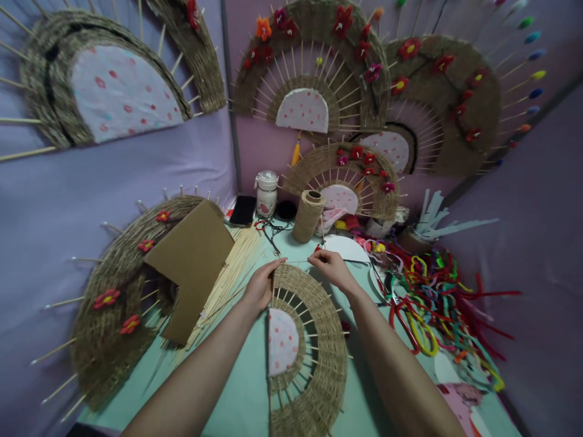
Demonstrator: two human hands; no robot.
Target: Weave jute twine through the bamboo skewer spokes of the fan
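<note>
A woven half-round fan (334,340) of brown twine and thin sticks lies on the pale green table, a white patch with red spots at its inner middle. My left hand (262,285) is closed on the fan's upper left corner, fingers pointing away from me. Just beyond the fan's far edge, my right hand (331,270) pinches a thin strand of twine (297,261). That strand runs taut between the two hands. Behind them stands a spool of twine (308,218); whether the strand comes from it I cannot tell.
Thin wooden sticks (230,267) and folded cardboard (195,261) lie on the left, beside another woven fan (102,340). Pipe cleaners (449,303) and red-handled scissors (403,328) are on the right. A jar (266,197) and a phone (243,210) sit behind. Decorated fans (314,48) hang on the walls.
</note>
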